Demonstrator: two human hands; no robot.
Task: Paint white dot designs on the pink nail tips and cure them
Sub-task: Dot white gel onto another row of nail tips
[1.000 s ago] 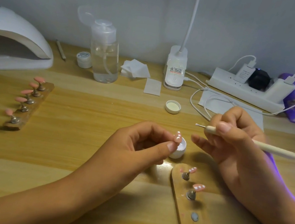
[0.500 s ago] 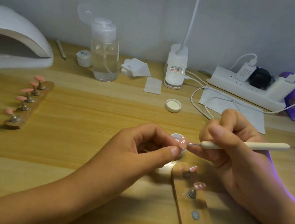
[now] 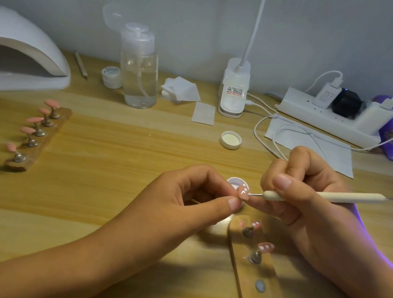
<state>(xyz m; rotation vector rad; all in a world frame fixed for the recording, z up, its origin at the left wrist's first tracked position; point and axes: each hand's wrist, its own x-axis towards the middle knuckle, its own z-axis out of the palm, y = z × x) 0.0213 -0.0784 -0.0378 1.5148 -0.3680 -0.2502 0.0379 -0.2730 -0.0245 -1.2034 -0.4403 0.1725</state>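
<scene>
Wooden desk (image 3: 109, 187); open pot (image 3: 234, 182) holds white paint.

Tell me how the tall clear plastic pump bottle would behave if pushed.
The tall clear plastic pump bottle stands upright, narrow for its height, so a high push would probably tip it. Its flip cap stands open, so liquid might spill.

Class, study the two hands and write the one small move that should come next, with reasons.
Probably press the dotting tool lightly onto the pink nail tip to set another white dot. The right hand holds the tool with its metal point at the tip's edge, the left hand pinches the tip, and a few dots already sit on it.
</scene>
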